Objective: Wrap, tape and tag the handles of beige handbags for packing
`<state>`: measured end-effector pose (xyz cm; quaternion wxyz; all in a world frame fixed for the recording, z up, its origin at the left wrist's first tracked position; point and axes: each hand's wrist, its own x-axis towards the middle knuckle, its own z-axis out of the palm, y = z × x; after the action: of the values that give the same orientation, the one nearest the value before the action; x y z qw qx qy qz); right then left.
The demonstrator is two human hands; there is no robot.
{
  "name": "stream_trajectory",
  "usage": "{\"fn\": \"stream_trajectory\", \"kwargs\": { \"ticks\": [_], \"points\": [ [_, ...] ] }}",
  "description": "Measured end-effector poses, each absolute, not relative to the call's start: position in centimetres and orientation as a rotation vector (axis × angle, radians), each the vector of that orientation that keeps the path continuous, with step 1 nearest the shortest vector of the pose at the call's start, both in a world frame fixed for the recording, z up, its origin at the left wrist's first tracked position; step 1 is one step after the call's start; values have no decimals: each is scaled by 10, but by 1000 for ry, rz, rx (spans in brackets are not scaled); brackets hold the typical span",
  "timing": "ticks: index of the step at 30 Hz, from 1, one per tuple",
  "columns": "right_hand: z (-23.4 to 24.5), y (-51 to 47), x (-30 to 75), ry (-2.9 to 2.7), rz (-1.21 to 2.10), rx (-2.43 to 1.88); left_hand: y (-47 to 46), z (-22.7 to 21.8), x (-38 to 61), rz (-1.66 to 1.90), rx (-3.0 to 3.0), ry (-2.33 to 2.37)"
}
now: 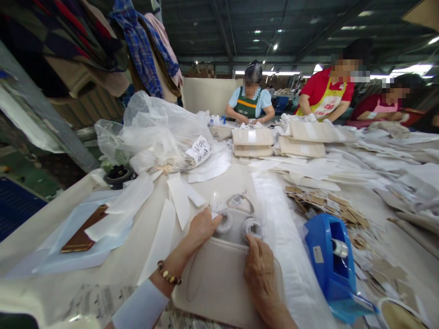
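A beige handbag [228, 278] lies flat on the table before me, with a thin cord loop [196, 274] on its left part. Two rings bound in whitish wrapping stand at its upper edge, a left wrapped ring [225, 221] and a right wrapped ring [254, 225]. My left hand [202, 228], its wrist in a beaded bracelet, pinches the wrapping at the left ring. With fingers closed, my right hand [259, 265] grips the lower edge of the right ring; its palm side is hidden. Beyond the rings sits a curved, clear-wrapped piece [241, 203].
A blue tape dispenser [331, 265] stands at right beside scattered brown tags [329, 208]. White paper strips [178, 201], a brown phone-shaped item [85, 228] and a large plastic bag [161, 132] lie leftward. Stacked beige bags [254, 137] and several co-workers [252, 98] are across the table.
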<state>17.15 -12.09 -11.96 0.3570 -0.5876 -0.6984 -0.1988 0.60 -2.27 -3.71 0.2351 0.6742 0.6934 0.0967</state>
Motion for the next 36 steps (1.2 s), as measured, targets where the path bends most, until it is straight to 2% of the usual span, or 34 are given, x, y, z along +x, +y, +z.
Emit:
{"fn": "stream_trajectory", "kwargs": {
  "ticks": [7,13,19,25,30,36],
  "points": [
    [-111,-126,169,-1946,-351,-1560,-19,-53,11,398,1709,1884],
    [-109,-125,172,-1912,-406,-1503,-44,-41,-35,520,1726,1392],
    [-111,-125,174,-1862,-435,-1458,-75,-69,-75,676,1430,1116],
    [-98,-129,166,-2153,-398,-1273,-75,-79,-70,618,1387,1146],
    [-94,-122,155,-2151,-405,-1410,-65,-76,-70,621,1632,1257],
    [-95,-119,152,-2110,-413,-1446,-30,-75,-66,684,1638,1399]
  ]
}}
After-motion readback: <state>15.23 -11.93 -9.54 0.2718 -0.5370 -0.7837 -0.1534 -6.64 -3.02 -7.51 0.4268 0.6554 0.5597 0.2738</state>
